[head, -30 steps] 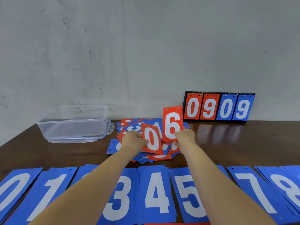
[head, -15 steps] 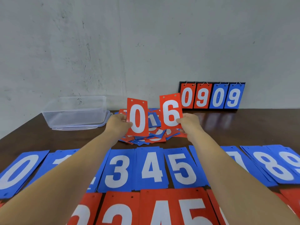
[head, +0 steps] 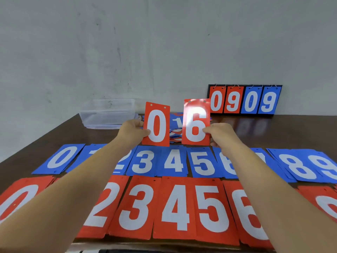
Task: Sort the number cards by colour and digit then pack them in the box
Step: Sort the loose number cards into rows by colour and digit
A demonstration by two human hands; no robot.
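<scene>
Dark wooden worktop (head: 273, 130). Your left hand (head: 133, 132) pinches red plastic 0 card (head: 156, 125), right hand (head: 221, 134) red 6 card (head: 196, 123); square each onto near-edge red row (head: 175, 207).

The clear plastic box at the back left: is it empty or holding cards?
Empty, as far as seen: no red or blue shows through the clear plastic box.

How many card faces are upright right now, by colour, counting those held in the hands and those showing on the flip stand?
Red: 4 (held red 0 in the left hand, held red 6 in the right hand, stand red 0, stand red 9)
Blue: 2 (stand blue 0, stand blue 9)
Total: 6
</scene>
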